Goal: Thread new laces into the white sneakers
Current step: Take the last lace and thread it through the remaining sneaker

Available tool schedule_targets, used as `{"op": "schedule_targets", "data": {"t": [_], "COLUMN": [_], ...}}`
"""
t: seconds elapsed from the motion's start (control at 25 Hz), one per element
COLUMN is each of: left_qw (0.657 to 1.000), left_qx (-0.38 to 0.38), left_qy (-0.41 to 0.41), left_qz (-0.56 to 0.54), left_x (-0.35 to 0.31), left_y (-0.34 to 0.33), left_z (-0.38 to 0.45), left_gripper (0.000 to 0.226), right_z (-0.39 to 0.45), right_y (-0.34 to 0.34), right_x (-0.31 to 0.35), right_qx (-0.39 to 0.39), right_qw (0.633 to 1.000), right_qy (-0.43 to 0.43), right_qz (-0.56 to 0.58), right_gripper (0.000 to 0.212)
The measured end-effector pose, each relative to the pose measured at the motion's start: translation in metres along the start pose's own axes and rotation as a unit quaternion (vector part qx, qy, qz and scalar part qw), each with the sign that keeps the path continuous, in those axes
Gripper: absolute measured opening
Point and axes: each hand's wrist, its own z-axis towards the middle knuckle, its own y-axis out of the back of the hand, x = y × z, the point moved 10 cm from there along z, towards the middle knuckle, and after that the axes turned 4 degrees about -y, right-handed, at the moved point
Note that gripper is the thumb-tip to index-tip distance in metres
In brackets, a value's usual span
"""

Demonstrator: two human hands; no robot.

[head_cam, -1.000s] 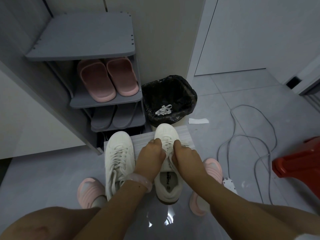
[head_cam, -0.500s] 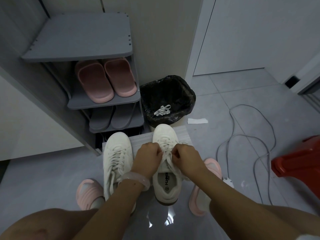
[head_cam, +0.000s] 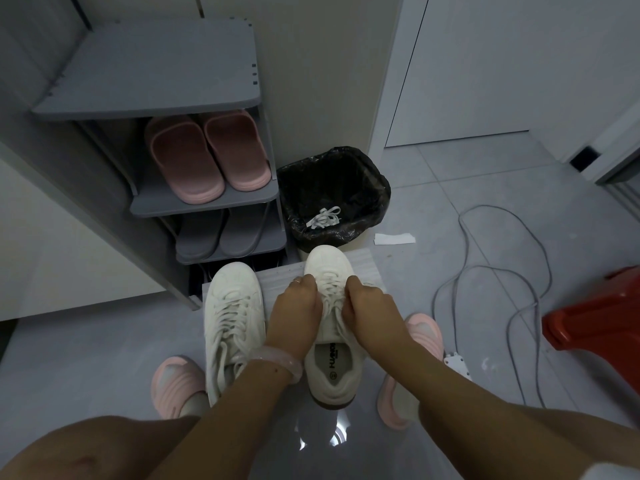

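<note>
Two white sneakers stand on the floor in front of me. The left sneaker [head_cam: 232, 317] is laced, its lace ends trailing toward its heel. The right sneaker [head_cam: 329, 268] lies between my hands, toe pointing away, with a white lace [head_cam: 331, 295] running up its eyelets. My left hand [head_cam: 294, 306] has its fingers curled over the lace on the sneaker's left side. My right hand [head_cam: 369, 306] pinches the lace on the right side. The fingertips are hidden under the knuckles.
A grey shoe rack [head_cam: 145, 74] with pink slippers [head_cam: 207, 157] stands at the left. A bin with a black bag [head_cam: 377, 188] holds an old white lace [head_cam: 323, 217]. A grey cable [head_cam: 485, 271], a paper scrap [head_cam: 394, 239] and a red stool [head_cam: 595, 323] lie to the right.
Both hands drew back along the sneaker half a second ago, then slid forward again toward its toe, staying on the lace throughout.
</note>
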Motion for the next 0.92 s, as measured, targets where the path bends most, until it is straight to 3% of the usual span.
{"op": "schedule_targets", "data": {"t": [0.24, 0.44, 0.64, 0.92], "left_qw": [0.988, 0.997, 0.997, 0.997], "left_qx": [0.003, 0.049, 0.041, 0.041], "left_qy": [0.030, -0.025, -0.047, -0.029], "left_qz": [-0.153, -0.061, 0.049, 0.054], "left_x": [0.021, 0.005, -0.008, -0.005], "left_y": [0.000, -0.008, -0.009, -0.010], "left_z": [0.001, 0.005, 0.008, 0.012], "left_gripper": [0.018, 0.019, 0.022, 0.018], "right_z": [0.003, 0.006, 0.010, 0.012], "right_y": [0.002, -0.004, -0.004, 0.001], "right_x": [-0.022, -0.015, -0.002, 0.006], "right_qx": [0.007, 0.001, 0.002, 0.011], "right_qw": [0.991, 0.998, 0.999, 0.998], "right_qy": [-0.040, -0.020, 0.007, 0.032], "right_qz": [0.129, 0.057, -0.036, -0.056], "right_gripper": [0.023, 0.021, 0.019, 0.013]}}
